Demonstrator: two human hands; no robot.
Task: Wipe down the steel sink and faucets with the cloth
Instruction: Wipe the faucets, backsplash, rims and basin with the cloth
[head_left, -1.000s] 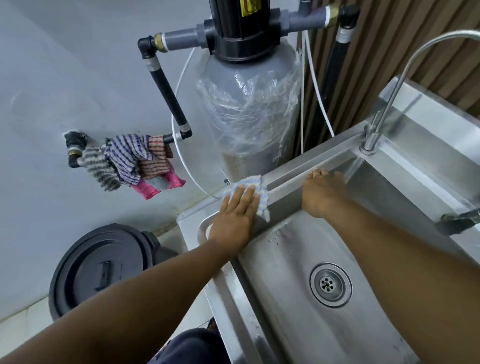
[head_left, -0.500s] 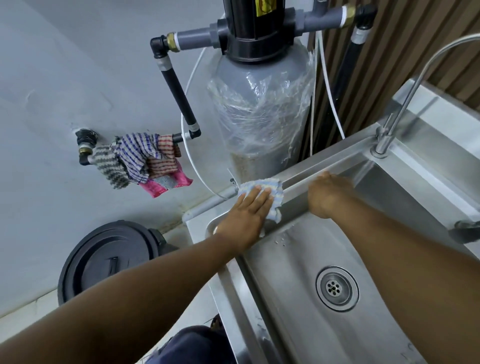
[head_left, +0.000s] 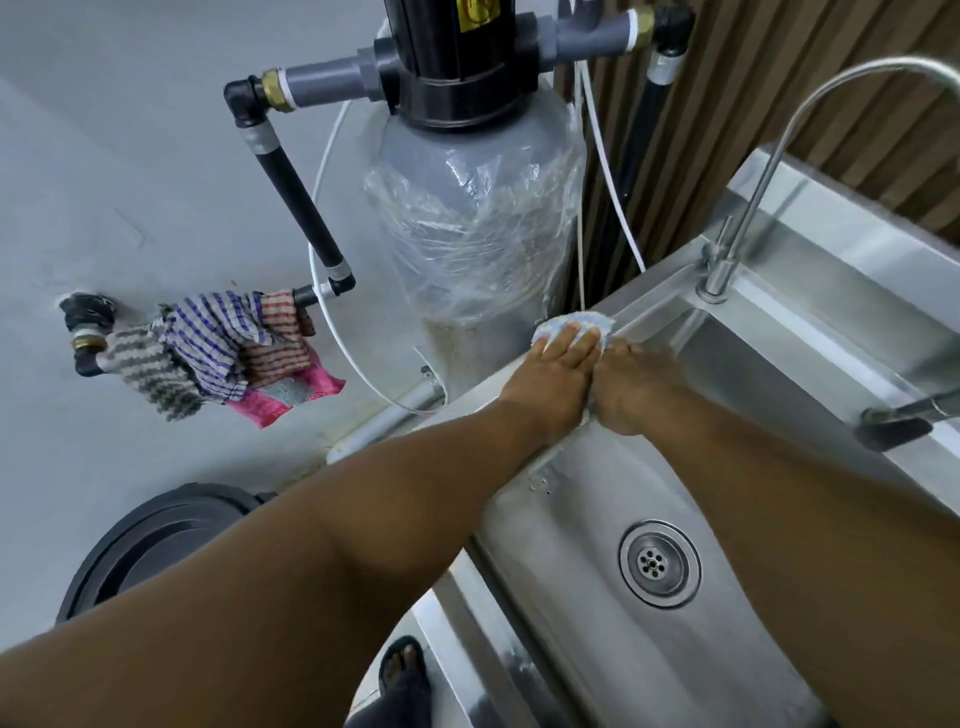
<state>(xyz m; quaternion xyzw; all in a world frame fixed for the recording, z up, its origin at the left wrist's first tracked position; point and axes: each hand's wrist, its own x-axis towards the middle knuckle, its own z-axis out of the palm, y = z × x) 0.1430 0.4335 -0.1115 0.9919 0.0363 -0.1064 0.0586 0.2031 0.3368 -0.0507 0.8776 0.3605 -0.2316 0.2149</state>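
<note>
The person's left hand (head_left: 553, 371) lies flat, fingers straight and together, pressing a pale blue-and-white cloth (head_left: 574, 325) onto the far-left rim of the stainless steel sink (head_left: 587, 561); its grip is spread flat on the cloth rather than closed around it. Only the cloth's far edge shows beyond the fingertips, and a thin strip of it appears between the two hands nearer the basin. The right hand (head_left: 631, 387) rests palm down just beside the left, touching it along the side, on the same rim at the basin's upper-left corner; its fingers curl over the edge, and whether they pinch the cloth cannot be told.

In the basin, the round steel drain strainer (head_left: 658, 563) sits between the two forearms. A tall curved steel gooseneck faucet (head_left: 748, 208) rises from the sink's far corner, and the dark spout of a second faucet (head_left: 898, 423) reaches in from the right edge.

Behind the sink's left edge stands a grey filter tank wrapped in clear plastic (head_left: 478, 228). On the wall to the left, striped and checked rags (head_left: 218, 348) hang over a black pipe. A black round lid (head_left: 156, 545) lies on the floor below.
</note>
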